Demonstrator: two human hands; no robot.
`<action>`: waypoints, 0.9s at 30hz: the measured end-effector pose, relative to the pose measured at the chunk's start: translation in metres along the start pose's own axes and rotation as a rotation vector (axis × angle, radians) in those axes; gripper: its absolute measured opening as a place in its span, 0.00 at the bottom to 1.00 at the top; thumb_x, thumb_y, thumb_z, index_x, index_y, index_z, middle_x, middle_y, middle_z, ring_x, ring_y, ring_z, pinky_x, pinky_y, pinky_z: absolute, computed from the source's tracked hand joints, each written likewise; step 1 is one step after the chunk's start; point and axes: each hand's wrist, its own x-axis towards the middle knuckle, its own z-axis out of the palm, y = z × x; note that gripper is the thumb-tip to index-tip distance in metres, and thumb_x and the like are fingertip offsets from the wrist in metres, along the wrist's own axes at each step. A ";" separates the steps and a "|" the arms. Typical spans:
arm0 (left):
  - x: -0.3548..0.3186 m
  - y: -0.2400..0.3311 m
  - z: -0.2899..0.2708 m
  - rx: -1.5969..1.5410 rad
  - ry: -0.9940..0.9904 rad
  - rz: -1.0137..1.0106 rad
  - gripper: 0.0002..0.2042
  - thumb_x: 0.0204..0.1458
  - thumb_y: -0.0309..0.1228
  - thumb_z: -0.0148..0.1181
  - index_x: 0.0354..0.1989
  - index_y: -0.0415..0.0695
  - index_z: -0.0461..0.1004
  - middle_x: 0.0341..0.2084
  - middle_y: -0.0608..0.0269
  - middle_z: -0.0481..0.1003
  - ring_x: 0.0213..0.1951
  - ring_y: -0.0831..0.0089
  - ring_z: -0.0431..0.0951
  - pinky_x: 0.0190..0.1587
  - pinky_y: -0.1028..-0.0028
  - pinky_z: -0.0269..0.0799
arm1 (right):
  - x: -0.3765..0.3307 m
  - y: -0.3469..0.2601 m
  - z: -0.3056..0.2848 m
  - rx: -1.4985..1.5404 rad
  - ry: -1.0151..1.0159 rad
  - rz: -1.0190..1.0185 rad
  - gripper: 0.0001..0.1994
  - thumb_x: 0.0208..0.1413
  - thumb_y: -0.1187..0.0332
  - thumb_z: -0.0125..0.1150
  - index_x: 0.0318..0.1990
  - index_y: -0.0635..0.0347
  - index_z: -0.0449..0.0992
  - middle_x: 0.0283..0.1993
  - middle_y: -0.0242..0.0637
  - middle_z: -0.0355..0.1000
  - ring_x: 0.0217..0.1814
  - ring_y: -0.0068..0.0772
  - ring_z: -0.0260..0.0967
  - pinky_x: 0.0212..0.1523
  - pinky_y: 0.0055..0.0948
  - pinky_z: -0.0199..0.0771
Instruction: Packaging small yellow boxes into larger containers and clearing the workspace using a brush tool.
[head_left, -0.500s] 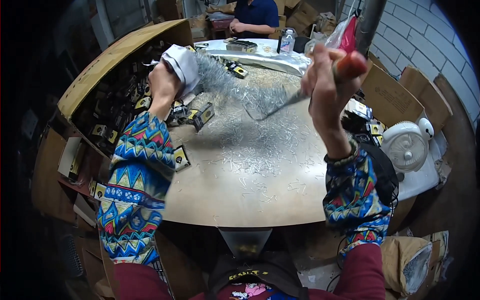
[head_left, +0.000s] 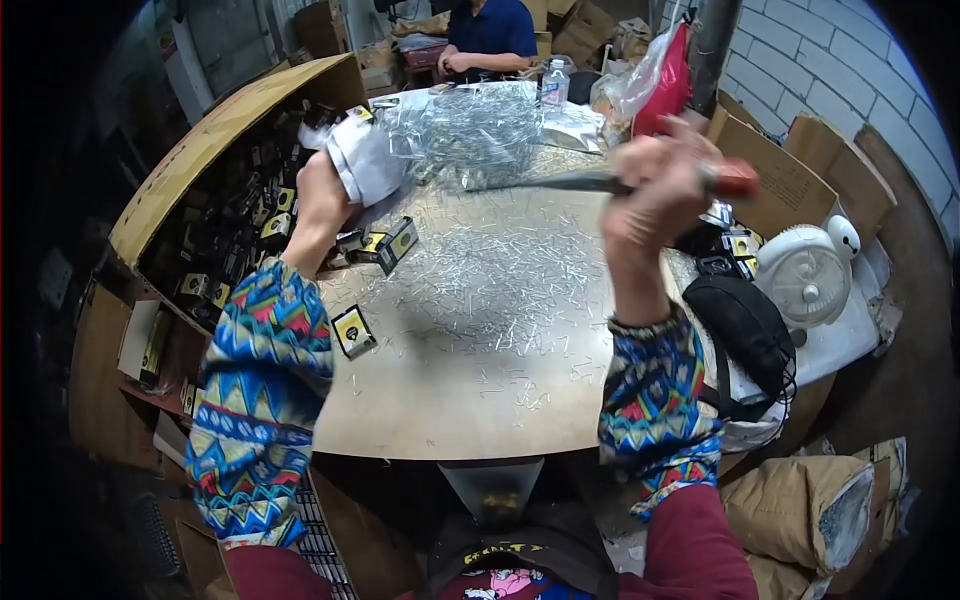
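1. Your right hand (head_left: 660, 195) is clenched around a tool with a red handle (head_left: 735, 178). Its dark metal blade (head_left: 560, 182) points to the left, into the pile of small shiny metal pieces (head_left: 470, 130) at the far side of the table (head_left: 450, 400).

2. Your left hand (head_left: 320, 195) is closed on a white cloth or pouch (head_left: 365, 160), and it is held up just beside the left edge of the pile. What is inside the white thing, I cannot tell.

3. As a judgement of progress: many metal pieces lie already scattered thin over the middle of the table, so a part of the pile looks spread out. The big heap in its clear wrapping at the far edge is not yet worked through.

4. Some small black-and-yellow boxes (head_left: 385, 243) lie near your left wrist, one more box (head_left: 352, 331) lies alone nearer to you, and many of them fill the cardboard carton (head_left: 230, 190) at the left. Whether the ones on the table are filled or empty, the picture does not show.

5. Compared with half a second ago, your right hand has come lower and the blade now lies nearly level, no more slanting down. Your left hand stays almost at the same place.

6. Another person (head_left: 490, 35) sits behind the table, and a white fan (head_left: 805, 275) stands at your right.
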 end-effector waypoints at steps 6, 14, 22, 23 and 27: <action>0.013 -0.020 -0.042 0.212 0.094 0.018 0.19 0.61 0.37 0.41 0.48 0.36 0.75 0.41 0.56 0.78 0.42 0.67 0.81 0.44 0.67 0.78 | -0.008 -0.001 0.020 0.092 -0.031 0.124 0.08 0.61 0.67 0.57 0.34 0.61 0.69 0.12 0.23 0.58 0.10 0.17 0.56 0.10 0.22 0.58; 0.018 -0.009 -0.066 0.620 0.247 0.486 0.12 0.55 0.32 0.61 0.45 0.40 0.77 0.31 0.60 0.81 0.32 0.69 0.83 0.35 0.70 0.80 | -0.014 0.009 0.057 -0.052 -0.331 -0.154 0.09 0.62 0.66 0.58 0.34 0.64 0.72 0.11 0.26 0.60 0.09 0.17 0.58 0.09 0.21 0.63; 0.003 -0.019 -0.071 1.178 0.130 0.765 0.18 0.45 0.31 0.66 0.46 0.40 0.74 0.35 0.50 0.78 0.34 0.53 0.80 0.37 0.62 0.78 | -0.012 0.012 0.051 -0.021 -0.323 -0.039 0.09 0.61 0.67 0.58 0.38 0.63 0.69 0.12 0.25 0.60 0.10 0.16 0.58 0.09 0.18 0.61; 0.001 -0.023 -0.076 1.119 0.135 0.793 0.18 0.47 0.30 0.64 0.47 0.38 0.73 0.37 0.49 0.78 0.37 0.52 0.79 0.39 0.62 0.77 | -0.006 0.013 0.045 0.013 -0.289 -0.140 0.10 0.61 0.66 0.59 0.38 0.64 0.69 0.12 0.24 0.60 0.10 0.16 0.59 0.10 0.18 0.62; 0.007 -0.023 -0.052 1.143 0.139 0.768 0.18 0.46 0.27 0.66 0.48 0.43 0.75 0.38 0.52 0.78 0.39 0.57 0.81 0.42 0.66 0.77 | 0.002 0.013 0.053 0.011 -0.401 -0.089 0.10 0.59 0.67 0.61 0.38 0.65 0.71 0.13 0.27 0.63 0.11 0.18 0.62 0.11 0.18 0.63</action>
